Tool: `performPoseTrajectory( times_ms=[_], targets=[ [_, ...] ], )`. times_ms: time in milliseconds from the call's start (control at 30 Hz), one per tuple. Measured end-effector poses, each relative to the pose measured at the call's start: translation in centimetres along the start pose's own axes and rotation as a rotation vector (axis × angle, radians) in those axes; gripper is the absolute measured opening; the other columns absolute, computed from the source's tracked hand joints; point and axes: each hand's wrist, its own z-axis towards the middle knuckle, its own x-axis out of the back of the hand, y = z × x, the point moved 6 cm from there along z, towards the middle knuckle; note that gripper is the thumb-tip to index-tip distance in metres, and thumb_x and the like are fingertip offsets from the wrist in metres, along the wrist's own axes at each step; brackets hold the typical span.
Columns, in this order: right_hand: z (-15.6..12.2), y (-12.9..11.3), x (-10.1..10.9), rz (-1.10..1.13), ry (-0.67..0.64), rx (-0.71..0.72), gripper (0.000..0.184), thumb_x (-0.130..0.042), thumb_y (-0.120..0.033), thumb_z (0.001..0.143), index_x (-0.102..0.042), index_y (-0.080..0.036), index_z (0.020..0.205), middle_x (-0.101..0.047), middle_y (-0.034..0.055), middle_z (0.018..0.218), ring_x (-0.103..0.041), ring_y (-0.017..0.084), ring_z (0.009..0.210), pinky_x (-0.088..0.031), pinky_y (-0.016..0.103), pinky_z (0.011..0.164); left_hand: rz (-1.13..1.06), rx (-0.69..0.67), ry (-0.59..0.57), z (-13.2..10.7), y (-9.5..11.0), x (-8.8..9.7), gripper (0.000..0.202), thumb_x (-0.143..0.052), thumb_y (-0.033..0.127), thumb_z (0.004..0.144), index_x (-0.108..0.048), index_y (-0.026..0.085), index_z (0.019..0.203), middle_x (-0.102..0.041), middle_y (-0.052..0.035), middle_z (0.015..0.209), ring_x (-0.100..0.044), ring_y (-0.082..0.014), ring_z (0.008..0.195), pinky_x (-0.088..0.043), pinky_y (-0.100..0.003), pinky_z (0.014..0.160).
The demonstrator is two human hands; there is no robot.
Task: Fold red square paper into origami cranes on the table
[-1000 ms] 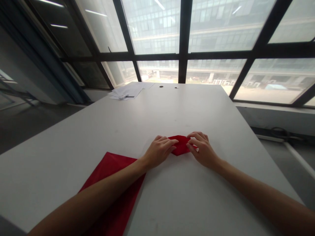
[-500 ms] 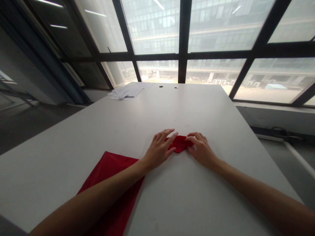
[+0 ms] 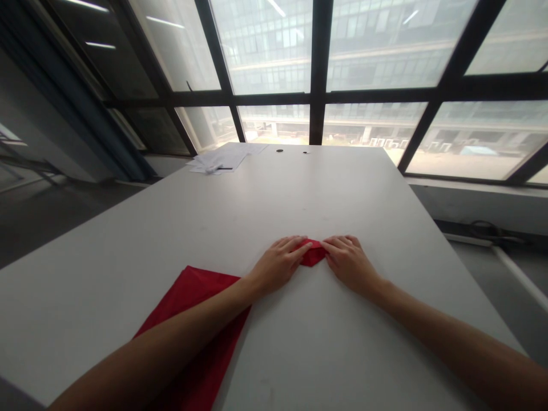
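A small piece of folded red paper [image 3: 313,258] lies on the white table [image 3: 342,194] between my two hands. On its left side, my left hand [image 3: 279,262] is closed over the paper, fingers bent along its far edge and thumb on top. The right end is under the fingers of my right hand [image 3: 350,264], which is closed on it with the thumb low at the near side. Both ends of the fold are hidden by my fingers. Beneath my left forearm is a larger red sheet [image 3: 192,291], partly covered by the arm.
Several white papers [image 3: 225,157] are spread at the table's far left corner, with a thin dark item [image 3: 225,168] on them. Two small dark spots sit near the far edge. Large windows [image 3: 274,45] rise beyond the table, and a cable [image 3: 492,231] lies at the right.
My left hand has come down from above the paper, its raised fingers now resting on it. My right fingers have moved slightly inward and flattened. A crease line now shows across the paper's top.
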Motion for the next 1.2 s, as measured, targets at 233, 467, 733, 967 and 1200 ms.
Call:
performPoseTrajectory(
  times_ms=[233,467,733,967,1200],
  targets=[
    [-0.7,-2.5,-0.7,0.006,-0.096,0.146,0.058,-0.041,-0.034,0.100,-0.029,-0.017,0.154,-0.035,0.0127,0.156,-0.028,0.025,0.147,-0.023,0.050,0.120,-0.030,-0.045,-0.107,0.0,-0.5,-1.5,0.048,-0.036,0.031,0.104,-0.035,0.024,0.151,-0.039,-0.0095,0.155,-0.034,-0.0216,0.145,-0.028,-0.045,0.118],
    [-1.4,-1.9,-2.3,-0.028,-0.201,0.027,0.077,-0.034,-0.061,0.097,-0.025,-0.012,0.155,-0.028,0.0181,0.158,-0.022,0.028,0.149,-0.021,0.053,0.120,0.005,-0.072,-0.215,-0.4,-0.7,-2.0,0.062,-0.034,0.047,0.103,-0.016,0.023,0.157,-0.022,-0.0118,0.161,-0.019,-0.0218,0.150,-0.018,-0.043,0.121],
    [-1.4,2.3,-2.4,-0.119,-0.148,-0.214,0.072,-0.028,-0.057,0.100,-0.030,-0.009,0.153,-0.030,0.0210,0.157,-0.024,0.032,0.148,-0.019,0.058,0.118,0.023,-0.127,-0.267,-0.6,-0.4,-1.9,0.070,-0.037,0.055,0.100,-0.010,0.025,0.158,-0.021,-0.0109,0.162,-0.015,-0.0228,0.151,-0.013,-0.044,0.121],
    [-0.8,-0.3,-1.0,-0.085,-0.059,-0.048,0.057,-0.033,-0.041,0.102,-0.032,-0.013,0.152,-0.026,0.0148,0.160,-0.017,0.026,0.150,-0.013,0.055,0.120,0.039,-0.100,-0.244,-0.6,-0.1,-1.7,0.071,-0.038,0.057,0.099,-0.015,0.024,0.157,-0.023,-0.0104,0.161,-0.019,-0.0254,0.150,-0.015,-0.047,0.120],
    [-1.0,-0.4,-1.4,-0.062,-0.126,-0.093,0.048,-0.045,-0.040,0.098,-0.049,-0.022,0.143,-0.026,0.0151,0.160,-0.023,0.035,0.147,-0.024,0.059,0.115,-0.153,0.072,0.022,0.4,-0.3,0.8,0.036,-0.036,0.033,0.104,-0.064,0.023,0.125,-0.070,-0.0071,0.117,-0.063,-0.0212,0.109,-0.043,-0.037,0.098]
  ],
)
